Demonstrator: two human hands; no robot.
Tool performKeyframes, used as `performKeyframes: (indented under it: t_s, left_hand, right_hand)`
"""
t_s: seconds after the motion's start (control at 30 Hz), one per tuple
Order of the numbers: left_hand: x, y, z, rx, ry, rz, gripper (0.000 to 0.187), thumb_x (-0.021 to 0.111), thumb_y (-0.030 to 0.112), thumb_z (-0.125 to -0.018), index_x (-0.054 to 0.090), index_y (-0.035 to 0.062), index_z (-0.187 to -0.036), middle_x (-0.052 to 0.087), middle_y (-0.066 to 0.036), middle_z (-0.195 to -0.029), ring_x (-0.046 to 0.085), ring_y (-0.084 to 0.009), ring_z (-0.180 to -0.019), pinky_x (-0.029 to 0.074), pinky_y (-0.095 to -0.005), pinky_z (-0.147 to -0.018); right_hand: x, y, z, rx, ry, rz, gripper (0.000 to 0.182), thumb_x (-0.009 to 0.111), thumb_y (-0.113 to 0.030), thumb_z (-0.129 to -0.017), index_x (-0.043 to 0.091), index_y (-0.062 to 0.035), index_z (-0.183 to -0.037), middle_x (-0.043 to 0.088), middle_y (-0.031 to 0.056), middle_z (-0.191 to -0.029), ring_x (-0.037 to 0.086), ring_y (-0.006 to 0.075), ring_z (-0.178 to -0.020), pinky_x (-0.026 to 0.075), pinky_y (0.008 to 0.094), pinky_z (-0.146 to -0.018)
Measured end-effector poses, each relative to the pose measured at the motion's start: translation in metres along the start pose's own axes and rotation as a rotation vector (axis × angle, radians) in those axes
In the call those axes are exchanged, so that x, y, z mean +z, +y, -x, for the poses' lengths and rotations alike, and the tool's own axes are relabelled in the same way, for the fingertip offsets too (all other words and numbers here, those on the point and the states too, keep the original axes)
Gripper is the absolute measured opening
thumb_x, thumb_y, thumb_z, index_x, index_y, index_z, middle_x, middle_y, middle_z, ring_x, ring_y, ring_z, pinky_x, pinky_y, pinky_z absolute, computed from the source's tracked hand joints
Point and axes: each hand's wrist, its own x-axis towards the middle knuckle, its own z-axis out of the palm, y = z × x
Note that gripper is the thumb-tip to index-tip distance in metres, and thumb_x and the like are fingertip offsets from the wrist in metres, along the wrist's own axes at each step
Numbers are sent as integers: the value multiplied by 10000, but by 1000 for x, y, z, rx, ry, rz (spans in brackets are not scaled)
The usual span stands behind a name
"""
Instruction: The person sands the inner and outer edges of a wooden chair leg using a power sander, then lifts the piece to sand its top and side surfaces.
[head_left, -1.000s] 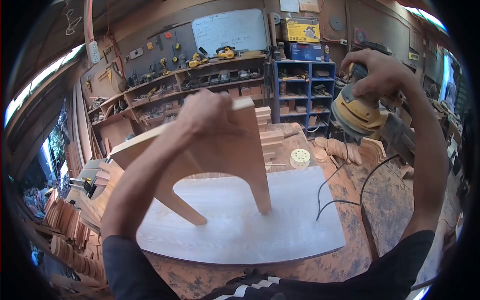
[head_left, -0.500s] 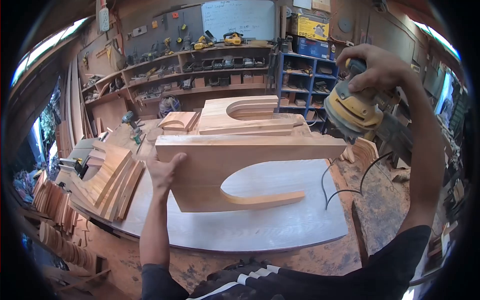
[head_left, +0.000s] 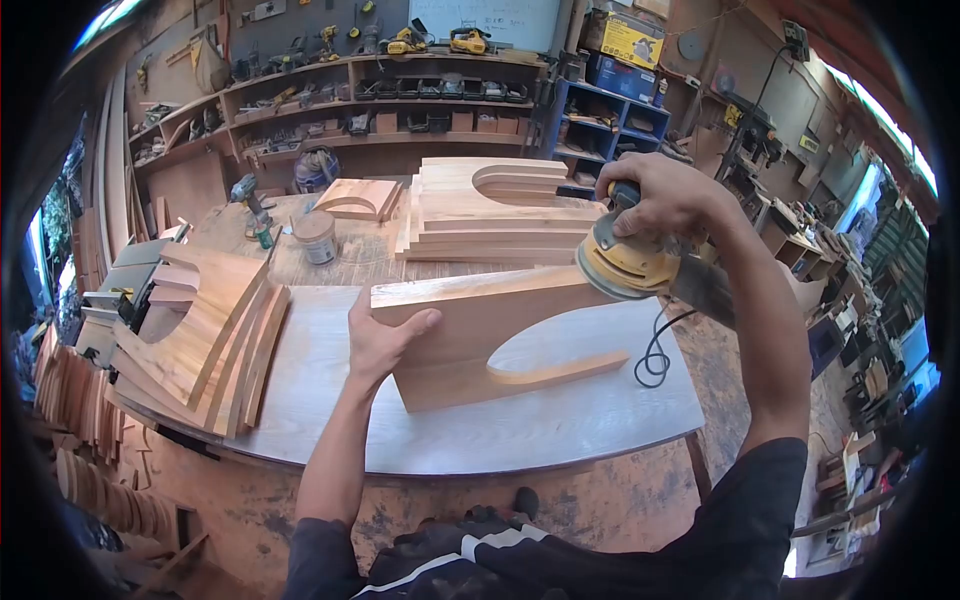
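Note:
My left hand (head_left: 385,335) grips the left end of a wooden board (head_left: 440,350) with a U-shaped cutout, thumb on the near face and fingers behind. The board stands on its edge over a pale tabletop (head_left: 450,445), its long narrow edge facing up. In my right hand (head_left: 665,195) is a yellow and black orbital sander (head_left: 630,258), held from above. Its round pad sits at the right end of the board's top edge. A dark hose or dust canister extends from the sander to the right, and a black cord (head_left: 652,365) loops below it.
Behind the board lies a stack of similar cut boards (head_left: 500,215), with a smaller arched piece (head_left: 358,198) beside it. More cut boards (head_left: 205,340) lean in a pile at left. A tub (head_left: 316,240) and a drill (head_left: 250,205) stand at the back left.
The sander has come down and left onto the board's top edge. The board now slants up to the right, and the whole view has shifted, showing the tub.

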Motion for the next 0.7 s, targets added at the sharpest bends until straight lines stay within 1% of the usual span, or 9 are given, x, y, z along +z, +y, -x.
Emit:
performKeyframes:
  t_s: [0.1, 0.17, 0.2, 0.3, 0.33, 0.43, 0.53, 0.6, 0.7]
  left_hand:
    - [1, -5, -1, -3, -27, 34, 579, 979, 150, -815, 672, -56, -1261, 784, -157, -1146, 750, -210, -1034, 624, -357, -924]
    - [3, -5, -2, 5, -17, 42, 561, 975, 138, -818, 678, -59, -1251, 789, -159, -1138, 752, -207, -1030, 627, -355, -920]
    - [3, -5, -3, 24, -23, 60, 552, 971, 128, -821, 677, -65, -1246, 789, -158, -1139, 753, -204, -1031, 628, -352, -916]
    - [0, -8, -5, 37, -20, 73, 548, 963, 112, -828, 673, -72, -1255, 791, -154, -1134, 755, -195, -1017, 631, -343, -905]
    - [0, -9, -5, 40, -25, 75, 549, 964, 114, -829, 673, -68, -1258, 791, -154, -1133, 755, -194, -1014, 631, -344, -905]
    - [1, -6, -3, 60, -22, 88, 531, 962, 128, -837, 681, -56, -1247, 793, -143, -1132, 753, -185, -1009, 629, -341, -899]
    - [-2, -11, -2, 49, -12, 73, 518, 964, 127, -823, 693, -55, -1225, 799, -129, -1114, 752, -167, -1004, 622, -333, -887]
    - [-6, -22, -6, 108, 2, -86, 542, 949, 75, -822, 679, -36, -1278, 786, -120, -1164, 746, -175, -1048, 615, -349, -932]
    - [-1, -16, -5, 78, 18, 65, 527, 949, 90, -815, 705, -19, -1269, 788, -99, -1172, 739, -166, -1074, 601, -350, -949]
  right_hand:
    - [5, -21, -5, 44, 36, -97, 546, 917, -295, -717, 733, -117, -1199, 662, 136, -1224, 629, 351, -1207, 504, 456, -1048]
    - [4, -38, -12, 4, 48, 15, 528, 847, -298, -755, 730, -110, -1234, 666, 170, -1337, 609, 363, -1306, 506, 458, -1093]
    - [3, -53, -15, 20, 44, 20, 534, 832, -296, -755, 725, -114, -1245, 667, 170, -1348, 630, 359, -1286, 526, 457, -1071]
    - [9, -86, -33, -14, 85, 8, 551, 849, -284, -719, 721, -98, -1221, 675, 168, -1274, 647, 367, -1211, 525, 458, -1050]
    - [10, -97, -38, -49, 89, 11, 597, 842, -292, -708, 705, -71, -1245, 691, 185, -1271, 662, 372, -1203, 544, 461, -1031]
    - [11, -140, -47, -130, 146, 11, 646, 847, -300, -696, 698, -59, -1276, 706, 196, -1253, 682, 374, -1184, 565, 458, -1006]
    - [8, -180, -61, -176, 104, -16, 685, 849, -299, -687, 692, -58, -1308, 716, 205, -1259, 704, 372, -1166, 590, 459, -981]
    - [11, -199, -73, -216, 132, -1, 701, 855, -277, -680, 696, -77, -1332, 717, 200, -1289, 719, 362, -1163, 605, 462, -970]
    - [7, -232, -79, -245, 131, -3, 704, 867, -276, -688, 696, -94, -1346, 718, 182, -1319, 720, 350, -1178, 602, 461, -984]
